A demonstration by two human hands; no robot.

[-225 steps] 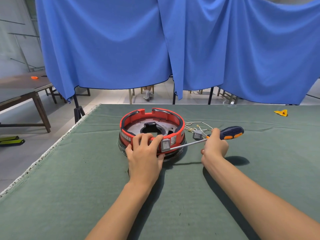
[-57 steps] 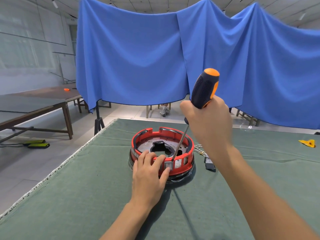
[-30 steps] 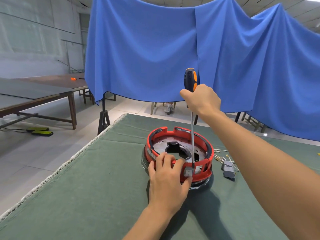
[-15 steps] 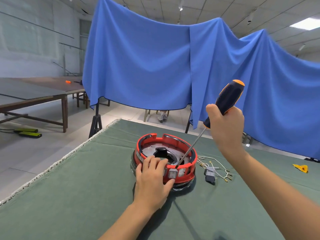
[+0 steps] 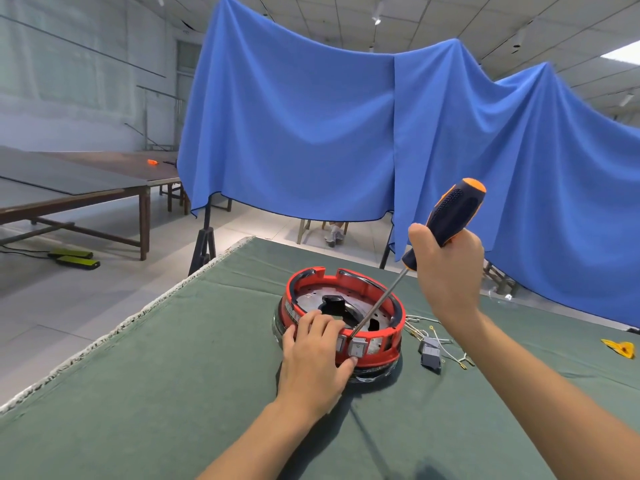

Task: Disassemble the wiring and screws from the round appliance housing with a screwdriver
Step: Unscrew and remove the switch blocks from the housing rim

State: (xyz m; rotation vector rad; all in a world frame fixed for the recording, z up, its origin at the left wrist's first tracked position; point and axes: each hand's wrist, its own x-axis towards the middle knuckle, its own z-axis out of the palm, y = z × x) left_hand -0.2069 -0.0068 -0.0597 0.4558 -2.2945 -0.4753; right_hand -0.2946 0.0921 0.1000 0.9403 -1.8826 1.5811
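The round red housing (image 5: 388, 299) with a metal plate inside stands on the green-covered table (image 5: 173, 375). My left hand (image 5: 313, 362) grips its near rim, fingers curled over the edge, thumb beside a grey switch (image 5: 358, 348). My right hand (image 5: 446, 271) holds a screwdriver (image 5: 450, 213) with a dark blue and orange handle, raised and tilted. Its shaft slants down to the left, and the tip meets the inner side of the near rim just above the switch. Loose wires with grey connectors (image 5: 431, 355) lie on the cloth right of the housing.
A small yellow object (image 5: 620, 348) lies near the table's right side. Blue drapes (image 5: 346, 133) hang behind the table. Brown tables (image 5: 69, 188) stand to the left. The table's left edge (image 5: 104, 344) runs diagonally, with floor beyond it.
The screwdriver went from nearly upright a second ago to tilted right, its tip staying at the near rim by the switch. My left hand keeps its grip on the housing.
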